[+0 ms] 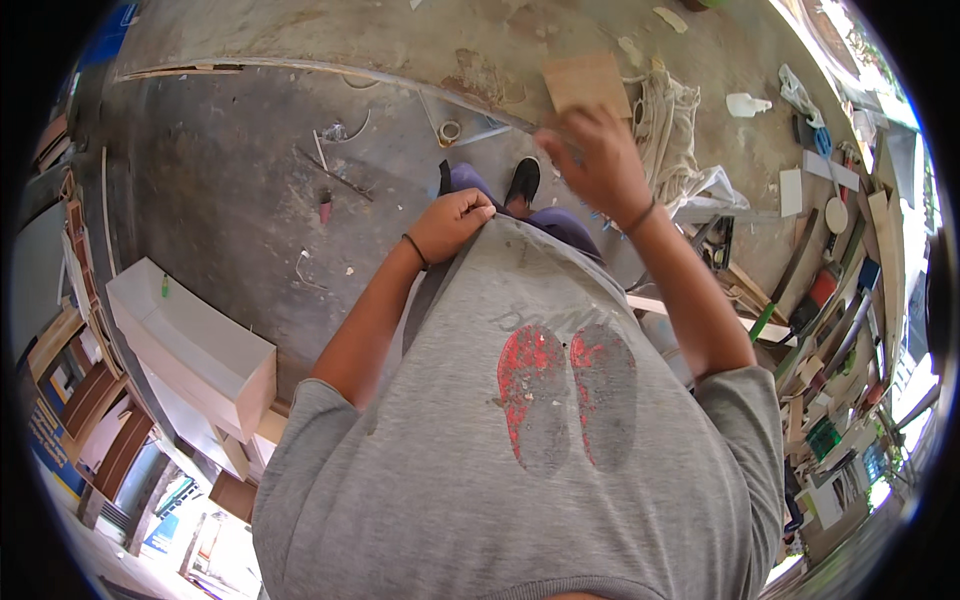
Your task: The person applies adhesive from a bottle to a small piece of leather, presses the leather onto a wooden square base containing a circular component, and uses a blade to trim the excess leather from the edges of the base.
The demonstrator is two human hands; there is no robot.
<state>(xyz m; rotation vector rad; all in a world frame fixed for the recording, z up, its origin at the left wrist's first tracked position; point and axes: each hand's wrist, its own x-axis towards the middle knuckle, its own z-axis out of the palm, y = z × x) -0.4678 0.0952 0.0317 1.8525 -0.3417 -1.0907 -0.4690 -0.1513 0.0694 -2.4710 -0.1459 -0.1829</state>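
Observation:
My left hand (pixel 450 226) is closed on the hem of the grey T-shirt (pixel 500 270) I wear, pinching the cloth between thumb and fingers. My right hand (pixel 600 165) is raised ahead and to the right, with its thumb apart from the loosely bent fingers. Motion blurs those fingertips, and no held thing shows in them. Just beyond them is a flat brown square sheet (pixel 585 82), its near edge partly covered by the fingers. A pale crumpled cloth (pixel 668 130) lies to the right of this hand.
A roll of tape (pixel 449 131) lies on the floor ahead, near my black shoe (pixel 524 182). At left stands a long white open box (pixel 190 335). Farther right are a white bottle (pixel 748 105), a red power tool (pixel 822 290) and many wood strips. A raised floor edge crosses ahead.

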